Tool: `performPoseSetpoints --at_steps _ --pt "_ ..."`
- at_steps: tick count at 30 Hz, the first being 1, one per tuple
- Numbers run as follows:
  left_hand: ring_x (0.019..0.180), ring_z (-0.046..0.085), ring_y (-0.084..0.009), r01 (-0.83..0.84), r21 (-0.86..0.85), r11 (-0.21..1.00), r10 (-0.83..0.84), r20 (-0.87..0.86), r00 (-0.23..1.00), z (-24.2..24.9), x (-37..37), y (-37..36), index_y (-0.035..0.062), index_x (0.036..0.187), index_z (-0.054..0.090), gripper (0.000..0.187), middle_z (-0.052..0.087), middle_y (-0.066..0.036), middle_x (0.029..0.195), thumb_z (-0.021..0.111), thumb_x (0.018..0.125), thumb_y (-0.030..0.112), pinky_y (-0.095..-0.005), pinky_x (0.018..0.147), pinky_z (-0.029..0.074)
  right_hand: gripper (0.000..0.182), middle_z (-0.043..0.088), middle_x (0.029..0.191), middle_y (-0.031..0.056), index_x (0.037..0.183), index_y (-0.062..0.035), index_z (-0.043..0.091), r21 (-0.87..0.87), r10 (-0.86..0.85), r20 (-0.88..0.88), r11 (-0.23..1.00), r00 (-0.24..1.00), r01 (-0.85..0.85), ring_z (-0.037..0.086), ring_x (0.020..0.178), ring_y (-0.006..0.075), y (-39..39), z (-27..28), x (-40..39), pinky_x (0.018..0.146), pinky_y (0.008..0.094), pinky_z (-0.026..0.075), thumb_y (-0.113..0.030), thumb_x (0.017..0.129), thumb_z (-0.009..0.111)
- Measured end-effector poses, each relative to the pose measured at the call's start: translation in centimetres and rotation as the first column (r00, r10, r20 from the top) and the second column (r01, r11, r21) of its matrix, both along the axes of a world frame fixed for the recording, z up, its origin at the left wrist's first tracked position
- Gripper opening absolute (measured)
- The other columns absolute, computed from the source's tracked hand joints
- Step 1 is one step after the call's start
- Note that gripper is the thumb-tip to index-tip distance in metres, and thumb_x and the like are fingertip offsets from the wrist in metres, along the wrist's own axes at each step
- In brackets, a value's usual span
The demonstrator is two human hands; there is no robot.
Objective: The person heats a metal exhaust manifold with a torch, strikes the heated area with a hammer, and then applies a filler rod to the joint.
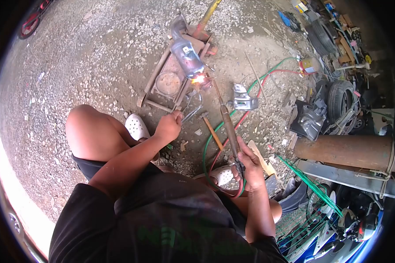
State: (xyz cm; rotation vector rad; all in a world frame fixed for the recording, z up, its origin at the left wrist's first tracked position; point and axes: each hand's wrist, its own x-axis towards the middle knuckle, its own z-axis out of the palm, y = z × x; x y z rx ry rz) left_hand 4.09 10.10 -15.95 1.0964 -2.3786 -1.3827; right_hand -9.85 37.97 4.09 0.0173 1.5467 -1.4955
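My right hand (250,165) is wrapped round the handle of a gas torch (228,125), whose long thin tip points up at a metal exhaust canister (188,57). A bright orange-white glow (199,79) burns at the canister's near end. My left hand (169,126) is closed, with a thin bent wire (198,104) running from near its fingers toward the glow; the grip itself is partly hidden. The canister, with a curved pipe at its far end, leans on a rusty floor jack (153,79).
Green and red hoses (264,81) loop from the torch across the gravel. A hammer (213,133) and a bent metal shield (243,98) lie near my hands. To the right are tyres (340,100), a rusty cylinder (344,152) and a green wire rack (311,186).
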Motion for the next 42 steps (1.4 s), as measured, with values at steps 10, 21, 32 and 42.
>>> performPoseSetpoints --at_steps 10,21,32,42 --pt "0.086 0.076 -0.0456 0.007 -0.034 0.999 -0.008 -0.015 1.000 -0.09 -0.10 -0.12 0.0041 0.114 0.068 0.028 0.076 -0.024 0.087 0.054 0.115 0.028 -0.0541 0.080 0.059 0.058 0.069 0.115 0.0077 0.169 -0.0076 0.047 -0.010 0.007 0.010 1.000 1.000 -0.007 0.057 0.053 0.0159 0.08 -0.18 -0.03 0.045 0.0292 0.044 -0.011 0.113 0.061" --pt "0.086 0.077 -0.0458 0.006 -0.027 1.000 -0.006 -0.014 1.000 0.06 -0.16 -0.16 0.0039 0.117 0.070 0.026 0.076 -0.023 0.085 0.056 0.114 0.025 -0.0532 0.080 0.059 0.058 0.069 0.110 0.0070 0.169 -0.0096 0.047 0.006 0.017 0.001 1.000 1.000 -0.017 0.058 0.054 0.0156 0.00 -0.07 0.12 0.046 0.0285 0.045 -0.012 0.113 0.062" --pt "0.088 0.076 -0.0468 0.009 -0.032 0.999 -0.009 0.003 1.000 0.07 -0.22 -0.19 0.0045 0.117 0.070 0.026 0.077 -0.023 0.087 0.055 0.114 0.026 -0.0542 0.082 0.059 0.057 0.069 0.108 0.0064 0.169 -0.0101 0.048 0.007 0.016 0.002 1.000 1.000 -0.016 0.057 0.054 0.0152 0.08 -0.12 0.08 0.045 0.0286 0.044 -0.011 0.113 0.061" --pt "0.085 0.075 -0.0465 -0.012 -0.006 1.000 0.012 -0.017 1.000 -0.03 -0.73 -0.26 0.0059 0.115 0.072 0.024 0.075 -0.024 0.086 0.058 0.113 0.024 -0.0537 0.079 0.057 0.059 0.070 0.101 0.0090 0.170 -0.0104 0.046 0.024 0.026 -0.041 0.999 0.999 -0.025 0.060 0.053 0.0152 0.23 -0.57 -0.06 0.040 0.0271 0.044 -0.018 0.113 0.059"
